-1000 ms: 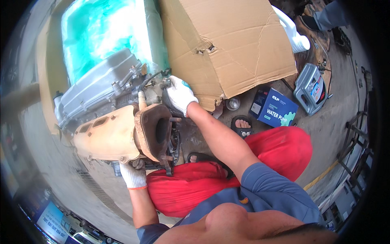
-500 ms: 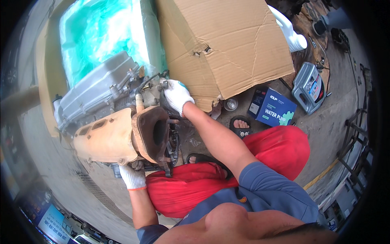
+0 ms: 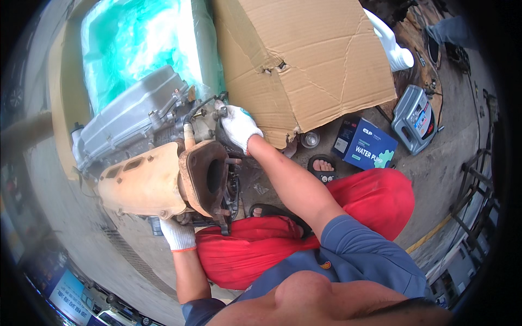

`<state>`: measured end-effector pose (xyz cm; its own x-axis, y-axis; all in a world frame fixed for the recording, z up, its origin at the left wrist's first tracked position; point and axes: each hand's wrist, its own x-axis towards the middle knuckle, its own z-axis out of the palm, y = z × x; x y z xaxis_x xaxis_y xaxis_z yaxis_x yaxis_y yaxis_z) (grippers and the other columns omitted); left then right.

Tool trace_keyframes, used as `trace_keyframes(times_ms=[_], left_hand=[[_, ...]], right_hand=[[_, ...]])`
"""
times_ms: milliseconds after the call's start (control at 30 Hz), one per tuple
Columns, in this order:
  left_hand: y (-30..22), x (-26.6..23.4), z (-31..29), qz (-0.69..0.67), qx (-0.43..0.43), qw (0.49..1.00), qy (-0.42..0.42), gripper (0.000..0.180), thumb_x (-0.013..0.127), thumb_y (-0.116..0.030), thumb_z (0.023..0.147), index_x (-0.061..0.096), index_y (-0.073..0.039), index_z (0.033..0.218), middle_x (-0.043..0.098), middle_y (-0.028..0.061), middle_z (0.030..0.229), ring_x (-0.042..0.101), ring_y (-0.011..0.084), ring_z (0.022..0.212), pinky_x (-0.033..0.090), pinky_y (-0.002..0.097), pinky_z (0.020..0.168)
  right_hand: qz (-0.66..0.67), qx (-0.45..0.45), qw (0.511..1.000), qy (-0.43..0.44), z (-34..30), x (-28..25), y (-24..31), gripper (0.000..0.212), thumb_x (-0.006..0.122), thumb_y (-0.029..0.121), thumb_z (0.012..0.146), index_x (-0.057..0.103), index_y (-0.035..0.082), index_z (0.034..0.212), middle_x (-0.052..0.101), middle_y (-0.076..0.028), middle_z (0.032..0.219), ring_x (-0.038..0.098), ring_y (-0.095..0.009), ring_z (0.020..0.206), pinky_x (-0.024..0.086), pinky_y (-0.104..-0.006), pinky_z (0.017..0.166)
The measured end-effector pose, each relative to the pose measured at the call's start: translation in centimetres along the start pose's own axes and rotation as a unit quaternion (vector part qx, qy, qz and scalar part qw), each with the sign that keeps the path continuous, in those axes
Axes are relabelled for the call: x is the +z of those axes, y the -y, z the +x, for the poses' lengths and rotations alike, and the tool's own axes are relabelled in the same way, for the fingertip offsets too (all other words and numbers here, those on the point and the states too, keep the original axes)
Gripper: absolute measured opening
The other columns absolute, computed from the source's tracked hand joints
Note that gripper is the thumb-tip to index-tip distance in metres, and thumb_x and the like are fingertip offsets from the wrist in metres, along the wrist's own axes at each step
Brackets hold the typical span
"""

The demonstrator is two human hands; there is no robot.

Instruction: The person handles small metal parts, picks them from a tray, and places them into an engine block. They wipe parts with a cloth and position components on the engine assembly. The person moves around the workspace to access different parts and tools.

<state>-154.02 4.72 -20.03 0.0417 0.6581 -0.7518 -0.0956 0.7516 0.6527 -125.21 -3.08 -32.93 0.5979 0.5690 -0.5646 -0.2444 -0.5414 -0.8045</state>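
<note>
An engine cylinder head with a ribbed grey cover (image 3: 133, 117) lies in front of me. On its near side is an exhaust manifold with a tan, rust-stained heat shield (image 3: 142, 182) and a round-mouthed flange (image 3: 205, 176). My right hand (image 3: 238, 127), in a white knit glove, closes on the right end of the cylinder head, beside metal fittings and a hose. My left hand (image 3: 176, 233), gloved alike, reaches under the lower edge of the heat shield. Its fingers are hidden beneath, so their hold does not show.
Beyond the cylinder head sits a carton lined with green plastic (image 3: 147, 49), its cardboard flap (image 3: 321, 60) spread right. A blue box (image 3: 363, 144), a grey jug (image 3: 416, 119), a white bottle (image 3: 399, 54) and a small metal cup (image 3: 310, 139) stand rightward. Another person's leg (image 3: 451, 30) shows top right.
The cylinder head and manifold have shifted very slightly in view, with both my hands staying on them. At the top right, the other person's foot and leg have moved.
</note>
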Motion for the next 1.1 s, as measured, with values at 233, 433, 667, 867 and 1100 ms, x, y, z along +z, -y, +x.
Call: trace_keyframes(times_ms=[233,433,667,867,1100], left_hand=[[-0.1,-0.8,0.5,-0.007,-0.021,1.0,0.008,0.027,0.048,-0.035,0.109,0.058,-0.013,0.096,0.052,-0.0022,0.067,0.041,0.0091,0.047,0.033,0.0239,0.042],[-0.4,1.6,-1.0,-0.015,-0.014,1.0,-0.002,0.032,0.048,-0.04,0.11,0.058,-0.014,0.095,0.048,-0.0037,0.065,0.035,0.0084,0.046,0.029,0.0234,0.042],[-0.2,0.4,0.3,-0.022,-0.014,0.999,-0.024,0.033,0.05,-0.042,0.109,0.06,-0.012,0.097,0.05,-0.0028,0.066,0.035,0.0085,0.046,0.028,0.0229,0.041],[-0.2,0.8,0.0,-0.022,-0.002,0.999,-0.032,0.033,0.051,-0.042,0.108,0.059,-0.012,0.097,0.05,-0.0023,0.066,0.036,0.0089,0.045,0.029,0.023,0.041],[-0.3,0.7,-0.1,-0.029,-0.013,0.999,-0.031,0.034,0.052,-0.043,0.108,0.059,-0.011,0.097,0.051,-0.001,0.068,0.036,0.009,0.045,0.029,0.0232,0.041]], right_hand=[[0.043,0.017,0.999,0.013,-0.2,-0.3,0.9,0.056,0.046,0.052,0.107,0.071,0.003,0.112,0.071,-0.025,0.109,0.066,-0.042,0.108,0.051,-0.0452,0.092],[0.029,-0.046,0.998,-0.044,-0.8,0.2,-0.4,0.062,0.042,0.057,0.106,0.068,0.002,0.118,0.069,-0.027,0.117,0.062,-0.047,0.114,0.051,-0.0467,0.094],[0.036,-0.035,0.998,-0.034,-0.5,0.5,-0.3,0.056,0.041,0.048,0.108,0.071,0.001,0.112,0.069,-0.029,0.108,0.061,-0.051,0.107,0.051,-0.0492,0.088],[0.07,0.022,0.997,0.017,0.4,-0.2,-0.1,0.057,0.043,0.051,0.108,0.065,0.001,0.126,0.067,-0.028,0.122,0.061,-0.048,0.114,0.051,-0.0477,0.092],[0.5,0.048,0.864,0.04,0.2,-0.4,-1.7,0.027,0.052,0.006,0.099,0.059,-0.002,0.123,0.07,-0.017,0.107,0.067,-0.023,0.091,0.056,-0.0338,0.08]])
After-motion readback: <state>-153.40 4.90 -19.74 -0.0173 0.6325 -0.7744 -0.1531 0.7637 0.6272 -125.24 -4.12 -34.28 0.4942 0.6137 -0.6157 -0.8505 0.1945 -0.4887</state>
